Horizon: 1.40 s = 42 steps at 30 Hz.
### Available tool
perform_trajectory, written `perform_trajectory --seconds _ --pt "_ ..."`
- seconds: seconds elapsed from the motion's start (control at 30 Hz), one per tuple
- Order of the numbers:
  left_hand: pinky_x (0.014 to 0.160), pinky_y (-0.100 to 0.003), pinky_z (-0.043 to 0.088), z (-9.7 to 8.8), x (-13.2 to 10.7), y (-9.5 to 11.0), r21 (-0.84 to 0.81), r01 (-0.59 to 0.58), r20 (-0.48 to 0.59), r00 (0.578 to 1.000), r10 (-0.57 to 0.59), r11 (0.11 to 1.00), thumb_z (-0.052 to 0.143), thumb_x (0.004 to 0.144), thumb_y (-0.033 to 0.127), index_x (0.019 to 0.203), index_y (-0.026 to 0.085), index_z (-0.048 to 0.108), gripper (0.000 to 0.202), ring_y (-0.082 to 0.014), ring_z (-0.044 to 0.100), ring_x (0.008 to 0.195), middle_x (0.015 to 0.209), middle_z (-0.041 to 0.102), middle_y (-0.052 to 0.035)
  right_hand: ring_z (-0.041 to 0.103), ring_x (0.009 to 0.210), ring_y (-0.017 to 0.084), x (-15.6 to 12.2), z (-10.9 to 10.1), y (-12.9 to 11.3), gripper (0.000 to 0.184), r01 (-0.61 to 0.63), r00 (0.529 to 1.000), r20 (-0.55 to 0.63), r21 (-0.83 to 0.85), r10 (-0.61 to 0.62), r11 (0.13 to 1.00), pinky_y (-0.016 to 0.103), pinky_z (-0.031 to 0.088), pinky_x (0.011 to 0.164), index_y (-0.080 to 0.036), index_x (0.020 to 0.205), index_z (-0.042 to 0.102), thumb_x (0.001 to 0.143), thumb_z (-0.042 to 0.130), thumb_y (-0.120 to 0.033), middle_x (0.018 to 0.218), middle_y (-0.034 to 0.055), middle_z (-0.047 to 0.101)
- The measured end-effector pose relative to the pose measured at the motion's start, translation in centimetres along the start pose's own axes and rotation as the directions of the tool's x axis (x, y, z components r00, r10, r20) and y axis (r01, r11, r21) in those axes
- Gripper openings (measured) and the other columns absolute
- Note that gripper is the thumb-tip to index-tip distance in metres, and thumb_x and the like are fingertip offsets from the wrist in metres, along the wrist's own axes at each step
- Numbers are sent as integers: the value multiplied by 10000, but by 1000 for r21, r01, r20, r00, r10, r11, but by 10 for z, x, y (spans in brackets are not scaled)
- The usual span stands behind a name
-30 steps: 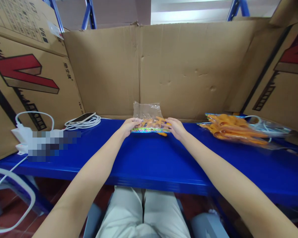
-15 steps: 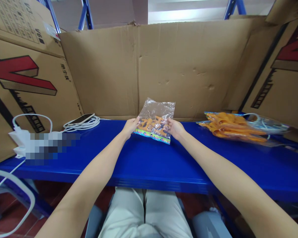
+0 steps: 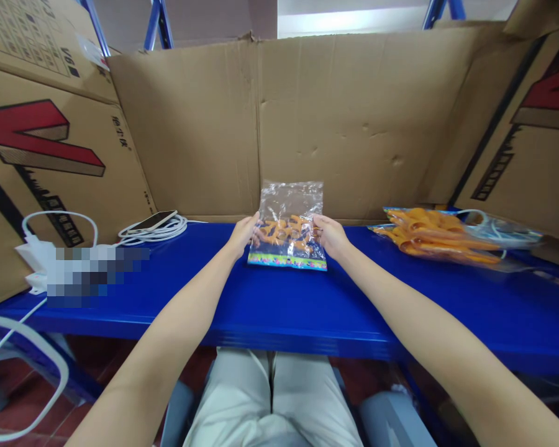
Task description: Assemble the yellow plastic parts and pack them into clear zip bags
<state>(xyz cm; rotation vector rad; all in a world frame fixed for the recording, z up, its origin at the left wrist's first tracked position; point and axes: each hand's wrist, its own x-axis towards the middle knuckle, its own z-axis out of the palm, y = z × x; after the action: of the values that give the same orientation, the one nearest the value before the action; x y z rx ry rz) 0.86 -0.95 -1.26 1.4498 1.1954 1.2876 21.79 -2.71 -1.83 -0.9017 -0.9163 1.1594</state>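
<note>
A clear plastic bag [image 3: 289,223] holding several orange toy pieces, with a colourful printed strip along its lower edge, is held upright over the blue table [image 3: 279,298]. My left hand [image 3: 243,234] is closed on the bag's left side. My right hand [image 3: 330,236] is closed on its right side. Both arms stretch forward from the near edge. The bag's upper part is transparent and stands in front of the cardboard wall [image 3: 335,118].
A pile of orange toys in clear bags [image 3: 428,237] lies at the right. A phone [image 3: 153,220] rests on coiled white cable [image 3: 156,231] at the left, near a white charger [image 3: 40,257]. Printed cardboard boxes [image 3: 41,143] stand on both sides.
The bag has been lifted off the table and stood upright. It was tilted half a second ago and is now level and square between both hands.
</note>
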Motion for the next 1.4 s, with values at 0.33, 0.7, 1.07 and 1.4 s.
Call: perform_trajectory --seconds 0.33,0.7,1.07,1.4 --pt "380 -188 286 -6 3 -3 42 -134 -198 970 140 990 447 870 416 869 171 593 285 -78 363 285 347 389 80 397 331 59 -4 4 3 166 13 988 155 -193 17 981 185 280 350 -124 727 648 822 526 -183 502 9 593" --pt "1023 -385 284 5 -12 1 583 -574 114 759 641 575 551 787 460 1341 187 359 646 -262 365 1264 1374 406 -147 357 278 47 1 -3 -3 129 85 996 44 -133 -79 987 191 290 297 -143 854 610 852 490 -192 596 3 648" --pt "1098 -471 123 36 -20 10 708 -695 646 570 507 -120 309 846 71 1400 223 283 575 -201 184 1369 1479 253 -75 459 362 56 2 -7 -15 122 81 996 24 104 -84 991 195 391 362 -179 915 572 863 486 -249 701 -22 634" --pt "1089 -498 117 -97 35 34 970 -220 244 843 480 -107 293 816 39 1409 172 279 607 -223 180 1370 1482 242 -102 601 569 107 20 -18 5 191 226 968 50 -597 -245 770 244 495 534 -132 939 623 789 505 -120 898 78 666"
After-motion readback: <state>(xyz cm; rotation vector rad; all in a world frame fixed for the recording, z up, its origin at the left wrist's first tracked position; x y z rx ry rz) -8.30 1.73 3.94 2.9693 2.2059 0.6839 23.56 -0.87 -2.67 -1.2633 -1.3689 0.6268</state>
